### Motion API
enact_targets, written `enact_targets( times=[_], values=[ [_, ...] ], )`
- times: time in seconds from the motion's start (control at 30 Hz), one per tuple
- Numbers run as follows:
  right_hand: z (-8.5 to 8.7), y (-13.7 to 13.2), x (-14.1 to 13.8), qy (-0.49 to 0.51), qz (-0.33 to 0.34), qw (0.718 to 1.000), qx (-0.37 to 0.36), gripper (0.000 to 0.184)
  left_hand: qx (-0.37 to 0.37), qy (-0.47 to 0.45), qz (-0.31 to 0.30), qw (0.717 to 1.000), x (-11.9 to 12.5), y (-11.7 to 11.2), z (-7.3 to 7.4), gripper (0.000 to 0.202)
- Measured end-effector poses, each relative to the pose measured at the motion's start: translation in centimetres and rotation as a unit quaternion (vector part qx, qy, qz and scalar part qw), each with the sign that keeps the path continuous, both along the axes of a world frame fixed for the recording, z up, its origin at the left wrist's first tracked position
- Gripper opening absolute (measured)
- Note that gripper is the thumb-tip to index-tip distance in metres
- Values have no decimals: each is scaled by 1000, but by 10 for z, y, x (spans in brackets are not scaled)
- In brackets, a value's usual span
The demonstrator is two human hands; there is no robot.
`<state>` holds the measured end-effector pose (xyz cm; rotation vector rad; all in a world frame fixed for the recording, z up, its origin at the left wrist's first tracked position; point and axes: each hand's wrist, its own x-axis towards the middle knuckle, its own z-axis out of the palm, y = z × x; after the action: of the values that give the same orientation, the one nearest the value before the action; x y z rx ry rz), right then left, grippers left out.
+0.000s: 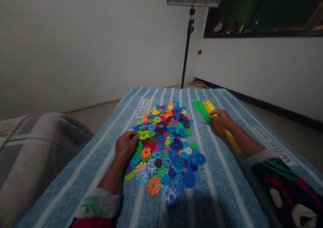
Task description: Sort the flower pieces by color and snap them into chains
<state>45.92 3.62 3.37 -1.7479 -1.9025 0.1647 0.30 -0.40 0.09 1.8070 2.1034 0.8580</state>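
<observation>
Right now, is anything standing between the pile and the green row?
Nothing visible: only striped cloth shows between the pile and the green row. Your right hand is at the row's near end, partly hiding the yellow row; your left hand is at the pile's other side, away from that gap.

There are two hands (126, 144), one heap of notched discs (161, 138) too many to count, one green row (202, 110), one yellow row (230, 140), two "With love" prints (143, 108) on one striped cloth (88, 169), one black stand (187, 46) and one dark-framed window (267, 9).
</observation>
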Motion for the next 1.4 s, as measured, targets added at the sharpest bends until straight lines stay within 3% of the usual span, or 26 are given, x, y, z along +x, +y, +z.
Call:
enact_targets(
  times=[0.13, 0.47, 0.8, 0.9, 1.07, 1.27, 1.4],
  values=[
    [-7, 8, 17, -27, -11, 999, -15, 14, -1, -5, 2, 1000, -2, 1, -2, 35],
    [-25, 19, 22, -63, -24, 997, -31, 16, 3, -15, 0, 1000, -1, 1, -2, 34],
    [-21, 7, 12, -91, -47, 994, -24, 20, 12, 6, -12, 1000, -2, 1, -4, 37],
    [-17, -5, -7, -100, 0, 995, -16, 19, 6, 4, -5, 1000, 0, 1, -5, 37],
    [-12, -38, -64, -92, 158, 983, -12, 17, 1, -4, -1, 1000, 5, -1, -4, 36],
    [-7, -91, -150, -96, 357, 929, -19, 14, 1, -6, 5, 1000, 7, -3, -2, 33],
    [-3, -116, -191, -164, 399, 901, -43, 14, 4, -13, 4, 1000, 7, -3, -4, 32]
  ],
)
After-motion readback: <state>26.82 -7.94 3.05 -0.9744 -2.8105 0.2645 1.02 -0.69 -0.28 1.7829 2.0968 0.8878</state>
